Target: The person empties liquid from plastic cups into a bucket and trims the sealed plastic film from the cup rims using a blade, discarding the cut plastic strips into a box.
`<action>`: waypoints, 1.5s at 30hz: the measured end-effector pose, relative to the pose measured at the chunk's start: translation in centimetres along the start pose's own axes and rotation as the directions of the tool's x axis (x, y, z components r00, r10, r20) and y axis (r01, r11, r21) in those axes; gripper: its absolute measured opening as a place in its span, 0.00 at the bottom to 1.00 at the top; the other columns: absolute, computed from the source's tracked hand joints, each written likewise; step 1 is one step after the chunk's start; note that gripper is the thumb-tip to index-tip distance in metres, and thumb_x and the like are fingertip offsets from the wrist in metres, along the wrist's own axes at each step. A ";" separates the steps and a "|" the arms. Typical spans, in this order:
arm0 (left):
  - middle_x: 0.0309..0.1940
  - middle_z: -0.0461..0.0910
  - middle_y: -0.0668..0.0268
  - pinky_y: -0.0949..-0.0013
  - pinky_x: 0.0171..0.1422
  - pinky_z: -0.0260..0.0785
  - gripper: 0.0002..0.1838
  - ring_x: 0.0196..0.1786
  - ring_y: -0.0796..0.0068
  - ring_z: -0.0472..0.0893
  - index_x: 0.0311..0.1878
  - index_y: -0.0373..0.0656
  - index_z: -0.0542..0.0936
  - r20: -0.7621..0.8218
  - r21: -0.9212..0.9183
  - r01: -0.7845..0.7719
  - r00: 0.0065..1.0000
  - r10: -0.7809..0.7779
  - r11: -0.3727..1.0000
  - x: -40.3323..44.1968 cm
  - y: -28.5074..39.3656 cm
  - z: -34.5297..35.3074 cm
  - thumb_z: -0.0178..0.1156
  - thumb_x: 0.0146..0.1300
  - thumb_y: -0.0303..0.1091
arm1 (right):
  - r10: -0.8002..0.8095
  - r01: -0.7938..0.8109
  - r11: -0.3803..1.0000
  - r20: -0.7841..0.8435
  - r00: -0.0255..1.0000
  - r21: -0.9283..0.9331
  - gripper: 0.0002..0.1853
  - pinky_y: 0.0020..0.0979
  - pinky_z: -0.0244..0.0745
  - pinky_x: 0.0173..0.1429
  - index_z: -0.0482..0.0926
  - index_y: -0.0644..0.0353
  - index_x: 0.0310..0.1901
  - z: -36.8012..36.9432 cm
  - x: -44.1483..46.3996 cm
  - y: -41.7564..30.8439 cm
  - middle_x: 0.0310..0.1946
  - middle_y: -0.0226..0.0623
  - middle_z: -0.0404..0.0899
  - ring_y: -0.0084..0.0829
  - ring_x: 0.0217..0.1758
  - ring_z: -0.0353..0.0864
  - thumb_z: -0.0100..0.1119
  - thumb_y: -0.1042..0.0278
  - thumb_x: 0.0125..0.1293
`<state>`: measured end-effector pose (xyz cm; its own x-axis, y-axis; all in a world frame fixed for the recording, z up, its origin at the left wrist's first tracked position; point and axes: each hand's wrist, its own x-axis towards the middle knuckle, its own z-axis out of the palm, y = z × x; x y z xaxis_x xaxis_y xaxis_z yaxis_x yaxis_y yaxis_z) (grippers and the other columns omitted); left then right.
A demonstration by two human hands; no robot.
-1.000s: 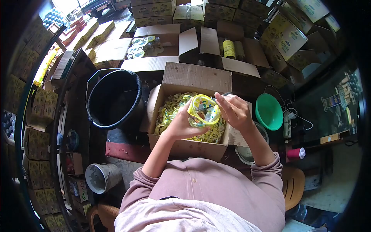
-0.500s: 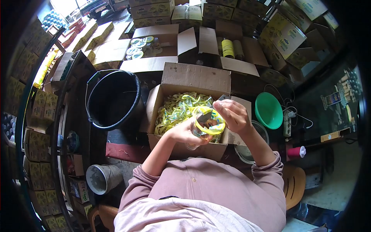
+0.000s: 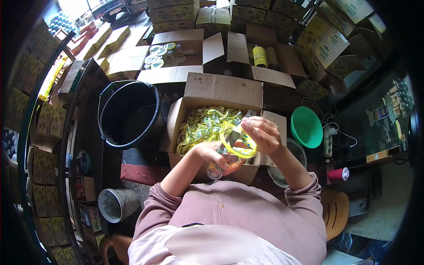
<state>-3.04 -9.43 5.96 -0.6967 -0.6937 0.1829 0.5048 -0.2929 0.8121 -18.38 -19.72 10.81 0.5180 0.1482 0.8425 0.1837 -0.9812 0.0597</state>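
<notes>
— When looking at the left hand (image 3: pixel 211 153) first, how far closed, and around what?

— Curled most of the way round a clear, tapering plastic cup (image 3: pixel 215 171) with a bright yellow printed band (image 3: pixel 245 152) about its mouth. Held tilted, with base low toward the dusty-pink shirt (image 3: pixel 238 203) and mouth up toward the other hand. Located over the near edge of an open brown cardboard box (image 3: pixel 223 88).

— And at the right hand (image 3: pixel 265 134)?

— Pinched together at thumb and fingertips, on a thin, flat, grey blade-like tool (image 3: pixel 232 137). Dipping with one end into the cup's mouth, and poking out with the other above the fingers. Too much covered to tell the exact kind.

— Touching the cup's rim with those fingers?

— Cannot tell from this angle.

— And inside the box?

— Heaped with thin, curling strips of yellow-and-clear film (image 3: pixel 198 128).

— Anything close around?

— See, to the box's left, a deep black round bucket (image 3: pixel 128 95). To its right, find a round green plastic bowl (image 3: pixel 308 127), and partly under the right forearm, a clear round plastic tub (image 3: pixel 297 150). Farther right, notice a magenta cylinder (image 3: pixel 336 175) with a white end, near a white power strip (image 3: pixel 328 143).
</notes>
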 end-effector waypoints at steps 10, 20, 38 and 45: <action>0.18 0.67 0.63 0.74 0.21 0.62 0.25 0.18 0.73 0.70 0.44 0.32 0.63 0.159 -0.329 -0.021 0.984 0.077 0.944 0.5 -0.3 0.3 0.62 0.44 0.29 | -0.049 0.048 0.998 -0.017 0.999 -0.045 0.16 0.31 0.78 0.41 0.78 0.64 0.42 0.5 0.3 0.1 0.26 0.33 0.77 0.29 0.34 0.79 0.60 0.73 0.48; 0.19 0.67 0.62 0.72 0.21 0.61 0.25 0.19 0.75 0.68 0.47 0.33 0.62 0.365 -0.525 0.040 0.913 0.183 0.850 1.5 -1.4 0.1 0.60 0.46 0.29 | -0.070 0.069 0.997 -0.025 0.997 -0.028 0.11 0.33 0.79 0.38 0.78 0.67 0.34 0.6 0.6 0.1 0.24 0.35 0.77 0.32 0.32 0.81 0.63 0.72 0.47; 0.20 0.68 0.63 0.73 0.23 0.63 0.23 0.20 0.76 0.71 0.42 0.35 0.61 0.571 -0.716 0.217 0.729 0.378 0.663 3.7 -3.1 0.5 0.62 0.47 0.32 | 0.004 0.000 0.998 -0.057 0.998 0.069 0.10 0.34 0.78 0.42 0.77 0.64 0.33 1.5 0.1 0.0 0.25 0.35 0.77 0.31 0.34 0.80 0.60 0.73 0.45; 0.33 0.73 0.56 0.66 0.40 0.71 0.33 0.33 0.65 0.76 0.50 0.35 0.59 0.340 -0.510 -0.005 0.917 0.206 0.860 2.7 -2.3 -0.6 0.66 0.44 0.34 | 0.017 -0.016 0.999 -0.024 1.000 0.036 0.11 0.34 0.78 0.42 0.77 0.64 0.33 1.0 0.1 0.3 0.24 0.35 0.76 0.32 0.35 0.80 0.59 0.72 0.44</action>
<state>-5.81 -11.02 4.25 -0.7084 -0.4729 0.5241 0.6973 -0.5841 0.4154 -17.39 -19.85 10.40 0.5009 0.1289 0.8559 0.2055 -0.9783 0.0270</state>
